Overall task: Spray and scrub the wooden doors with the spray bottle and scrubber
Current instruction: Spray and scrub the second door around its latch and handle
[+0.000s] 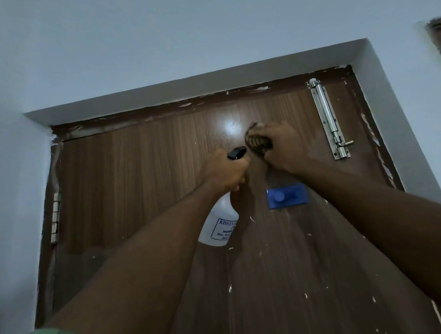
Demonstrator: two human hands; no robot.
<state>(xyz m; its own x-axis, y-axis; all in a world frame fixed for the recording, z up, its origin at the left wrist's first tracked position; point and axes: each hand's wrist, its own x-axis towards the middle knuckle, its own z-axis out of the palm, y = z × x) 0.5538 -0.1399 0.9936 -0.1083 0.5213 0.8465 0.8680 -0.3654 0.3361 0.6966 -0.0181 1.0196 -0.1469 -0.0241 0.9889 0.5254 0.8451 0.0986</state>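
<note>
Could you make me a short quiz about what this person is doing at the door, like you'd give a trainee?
1. True or false: the left hand grips the spray bottle.
2. What does the right hand press against the wooden door?
A. a paint roller
B. the scrubber
C. a key
3. Fill in: the blue hook plate sits ____ the right hand.

Key:
1. True; its fingers curl round the bottle's neck under the black nozzle.
2. B
3. Below; it is fixed to the door, and the metal bolt latch is to the hand's right.
</note>
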